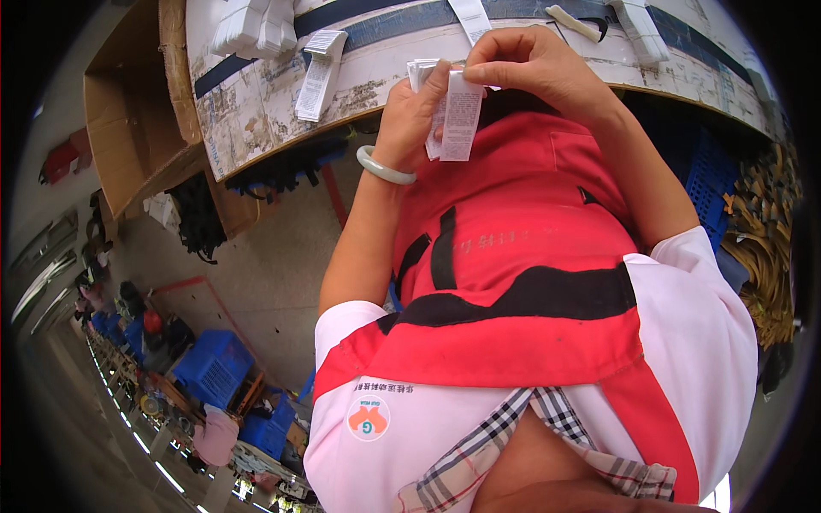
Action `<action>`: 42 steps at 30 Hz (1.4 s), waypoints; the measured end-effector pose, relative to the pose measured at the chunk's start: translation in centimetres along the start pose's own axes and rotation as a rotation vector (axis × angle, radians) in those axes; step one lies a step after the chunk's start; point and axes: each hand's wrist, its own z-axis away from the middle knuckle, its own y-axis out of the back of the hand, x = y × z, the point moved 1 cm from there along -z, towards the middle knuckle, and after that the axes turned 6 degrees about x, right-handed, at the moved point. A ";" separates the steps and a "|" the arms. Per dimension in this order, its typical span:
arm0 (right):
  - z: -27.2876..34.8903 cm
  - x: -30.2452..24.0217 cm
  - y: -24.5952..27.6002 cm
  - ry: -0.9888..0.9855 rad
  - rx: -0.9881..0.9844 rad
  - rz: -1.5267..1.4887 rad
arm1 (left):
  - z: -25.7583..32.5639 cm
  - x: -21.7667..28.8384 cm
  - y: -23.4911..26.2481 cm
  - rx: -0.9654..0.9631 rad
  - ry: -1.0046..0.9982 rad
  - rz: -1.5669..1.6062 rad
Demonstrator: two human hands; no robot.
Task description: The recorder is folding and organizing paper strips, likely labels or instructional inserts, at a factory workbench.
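Note:
My left hand (412,115), a pale bangle (385,167) on its wrist, grips a small stack of white printed labels (460,120) in front of the red apron. Its thumb presses on the top of the stack. At the upper edge of the same labels, my right hand (534,67) has its thumb and forefinger pinched together; the exact spot they hold is partly hidden. The labels hang down, slightly fanned. On the worktable beyond lie a folded label strip (318,81), a thick bundle of white labels (255,30) and another label strip (470,17).
The worn, taped worktable (256,115) runs across the top. On it are a white bundle (640,32) and a cream-coloured handled tool (575,24). An open cardboard box (137,111) stands at the left. Blue crates (214,368) sit lower left; brown strips (765,239) hang at right.

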 end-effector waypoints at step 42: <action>-0.1 1.2 0.6 0.202 0.152 0.254 | -0.2 -0.9 0.0 0.169 -0.355 -0.262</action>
